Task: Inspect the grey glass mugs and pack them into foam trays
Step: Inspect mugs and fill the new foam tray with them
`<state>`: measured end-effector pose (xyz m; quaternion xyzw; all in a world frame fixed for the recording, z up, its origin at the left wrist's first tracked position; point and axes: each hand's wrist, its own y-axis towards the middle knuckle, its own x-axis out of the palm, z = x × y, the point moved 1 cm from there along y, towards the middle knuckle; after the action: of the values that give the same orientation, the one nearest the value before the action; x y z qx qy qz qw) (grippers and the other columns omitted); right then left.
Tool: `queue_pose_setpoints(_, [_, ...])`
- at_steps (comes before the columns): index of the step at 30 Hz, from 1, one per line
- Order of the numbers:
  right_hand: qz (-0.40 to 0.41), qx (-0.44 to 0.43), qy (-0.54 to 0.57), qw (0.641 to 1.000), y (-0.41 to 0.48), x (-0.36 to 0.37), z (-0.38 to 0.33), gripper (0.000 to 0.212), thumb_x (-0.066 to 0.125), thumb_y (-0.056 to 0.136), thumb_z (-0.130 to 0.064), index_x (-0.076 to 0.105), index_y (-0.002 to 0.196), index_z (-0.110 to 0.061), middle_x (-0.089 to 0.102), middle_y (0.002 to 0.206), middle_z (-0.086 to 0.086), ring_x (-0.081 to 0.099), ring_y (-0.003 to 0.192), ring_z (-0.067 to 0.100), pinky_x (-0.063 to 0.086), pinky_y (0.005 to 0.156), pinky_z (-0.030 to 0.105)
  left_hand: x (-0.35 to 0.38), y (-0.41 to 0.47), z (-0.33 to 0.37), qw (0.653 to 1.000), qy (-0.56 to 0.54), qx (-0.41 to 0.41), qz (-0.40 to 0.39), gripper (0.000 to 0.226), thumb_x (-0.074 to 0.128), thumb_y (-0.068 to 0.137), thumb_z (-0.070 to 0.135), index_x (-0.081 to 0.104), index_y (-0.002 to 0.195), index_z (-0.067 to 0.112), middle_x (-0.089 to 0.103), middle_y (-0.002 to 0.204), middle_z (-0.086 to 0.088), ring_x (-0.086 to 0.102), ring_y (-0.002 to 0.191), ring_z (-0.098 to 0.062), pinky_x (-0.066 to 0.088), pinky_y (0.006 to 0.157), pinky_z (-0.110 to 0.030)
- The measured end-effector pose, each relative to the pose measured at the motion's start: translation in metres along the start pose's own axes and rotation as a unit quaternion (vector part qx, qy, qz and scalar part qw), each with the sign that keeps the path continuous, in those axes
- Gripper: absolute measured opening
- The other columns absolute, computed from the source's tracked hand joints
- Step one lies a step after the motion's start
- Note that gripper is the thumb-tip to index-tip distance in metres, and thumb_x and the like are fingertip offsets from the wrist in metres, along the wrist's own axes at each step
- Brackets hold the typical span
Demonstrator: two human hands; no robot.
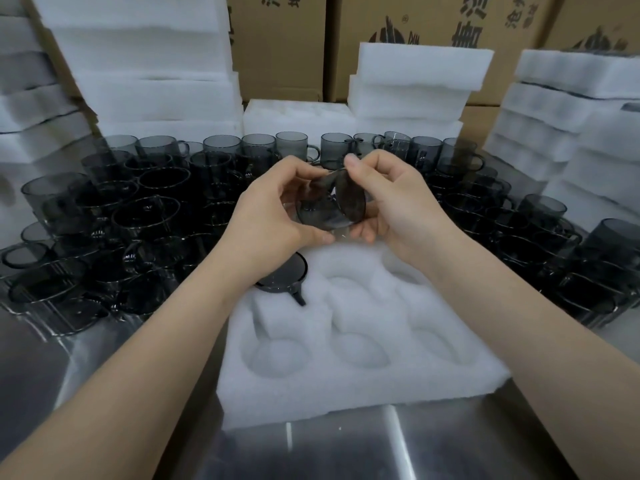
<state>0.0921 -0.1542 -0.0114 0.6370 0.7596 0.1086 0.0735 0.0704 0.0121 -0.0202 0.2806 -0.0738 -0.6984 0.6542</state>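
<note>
A grey glass mug (pixel 332 202) is held tilted in mid-air above the far edge of a white foam tray (pixel 363 386). My left hand (pixel 273 209) grips its left side, and my right hand (pixel 391 199) pinches its right side and base with fingers curled. Another grey mug (pixel 287 273) sits in the tray's far-left pocket, its handle pointing toward me. The tray's other pockets (pixel 360 348) hold nothing. Several grey mugs (pixel 138 209) crowd the table to the left, behind and to the right.
Stacks of white foam trays (pixel 412 81) stand behind and on both sides, with cardboard boxes (pixel 284 46) at the back. The steel table (pixel 415 445) shows bare metal in front of the tray. Mugs at the right (pixel 540 237) come close to the tray's edge.
</note>
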Motion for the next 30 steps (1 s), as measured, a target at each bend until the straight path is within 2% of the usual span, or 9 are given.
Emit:
queue_pose_setpoints(4, [-0.061, 0.029, 0.082, 0.994, 0.002, -0.002, 0.0, 0.016, 0.05, 0.1, -0.011, 0.065, 0.1, -0.014, 0.066, 0.071, 0.007, 0.057, 0.042, 0.015, 0.044, 0.037, 0.02, -0.003, -0.001, -0.001, 0.999, -0.038, -0.021, 0.015, 0.059, 0.087, 0.058, -0.007, 0.06, 0.098, 0.027, 0.07, 0.098, 0.011, 0.066, 0.097, -0.005, 0.054, 0.094, -0.041])
queue_pose_setpoints(8, [-0.151, 0.089, 0.169, 0.97, 0.002, -0.005, -0.001, 0.045, 0.056, 0.085, -0.001, 0.056, 0.129, -0.01, 0.061, 0.094, 0.012, 0.064, 0.057, 0.011, 0.055, 0.055, 0.019, -0.006, -0.001, -0.005, 0.995, -0.075, -0.057, 0.032, 0.054, 0.084, 0.061, -0.007, 0.06, 0.103, 0.017, 0.072, 0.097, 0.005, 0.068, 0.094, -0.011, 0.055, 0.092, -0.041])
queue_pose_setpoints(11, [-0.15, 0.085, 0.141, 0.975, 0.002, -0.005, -0.001, 0.048, 0.065, 0.074, -0.004, 0.058, 0.121, -0.012, 0.059, 0.088, 0.011, 0.061, 0.054, 0.013, 0.053, 0.051, 0.021, -0.006, -0.001, -0.004, 0.996, -0.068, -0.057, 0.02, 0.054, 0.084, 0.061, -0.008, 0.06, 0.104, 0.015, 0.071, 0.091, 0.008, 0.067, 0.084, -0.004, 0.056, 0.083, -0.025])
queue_pose_setpoints(16, [-0.063, 0.023, 0.018, 0.998, 0.001, 0.003, 0.0, 0.042, 0.08, 0.061, -0.026, 0.057, 0.094, -0.015, 0.064, 0.07, 0.001, 0.051, 0.039, 0.013, 0.039, 0.033, 0.02, -0.002, -0.001, 0.0, 0.999, -0.032, -0.039, -0.006, 0.054, 0.085, 0.06, -0.011, 0.058, 0.1, 0.013, 0.069, 0.093, 0.004, 0.063, 0.084, -0.004, 0.054, 0.079, -0.022])
queue_pose_setpoints(19, [-0.013, -0.031, -0.049, 0.998, 0.0, 0.005, 0.0, 0.025, 0.075, 0.081, -0.028, 0.054, 0.085, -0.015, 0.065, 0.063, -0.003, 0.052, 0.036, 0.016, 0.037, 0.031, 0.02, -0.001, 0.0, 0.0, 0.999, -0.011, -0.03, -0.011, 0.055, 0.085, 0.06, -0.01, 0.057, 0.096, 0.021, 0.068, 0.096, 0.007, 0.064, 0.087, 0.004, 0.053, 0.08, -0.015])
queue_pose_setpoints(22, [0.022, -0.027, -0.053, 0.998, -0.001, 0.004, 0.0, 0.022, 0.059, 0.098, -0.023, 0.05, 0.08, -0.014, 0.063, 0.065, 0.005, 0.054, 0.035, 0.02, 0.039, 0.031, 0.021, -0.002, 0.0, -0.002, 0.999, 0.004, -0.029, -0.013, 0.056, 0.085, 0.06, -0.008, 0.058, 0.097, 0.024, 0.068, 0.1, 0.008, 0.065, 0.094, -0.002, 0.055, 0.088, -0.026])
queue_pose_setpoints(24, [0.02, -0.006, -0.046, 0.999, -0.003, 0.004, -0.001, 0.019, 0.052, 0.102, -0.021, 0.05, 0.084, -0.015, 0.061, 0.076, 0.012, 0.056, 0.038, 0.023, 0.042, 0.032, 0.023, -0.002, 0.0, -0.002, 0.999, 0.015, -0.026, -0.015, 0.057, 0.085, 0.06, -0.007, 0.06, 0.1, 0.024, 0.068, 0.1, 0.007, 0.066, 0.094, -0.008, 0.056, 0.089, -0.032])
queue_pose_setpoints(27, [0.014, 0.03, -0.034, 0.999, -0.003, 0.006, -0.002, 0.008, 0.052, 0.101, -0.027, 0.051, 0.101, -0.019, 0.059, 0.092, 0.01, 0.063, 0.047, 0.026, 0.051, 0.04, 0.029, -0.001, -0.001, -0.001, 1.0, 0.016, -0.004, -0.013, 0.061, 0.083, 0.061, -0.009, 0.06, 0.11, 0.017, 0.066, 0.104, 0.004, 0.064, 0.095, -0.007, 0.054, 0.087, -0.028])
queue_pose_setpoints(30, [-0.014, 0.071, -0.005, 0.997, -0.003, 0.005, -0.003, 0.025, 0.056, 0.099, -0.027, 0.055, 0.12, -0.014, 0.064, 0.1, 0.01, 0.07, 0.06, 0.028, 0.057, 0.05, 0.034, 0.0, -0.001, 0.001, 1.0, 0.011, 0.003, -0.004, 0.064, 0.069, 0.064, -0.02, 0.058, 0.114, 0.019, 0.065, 0.118, 0.002, 0.063, 0.108, -0.013, 0.052, 0.092, -0.031])
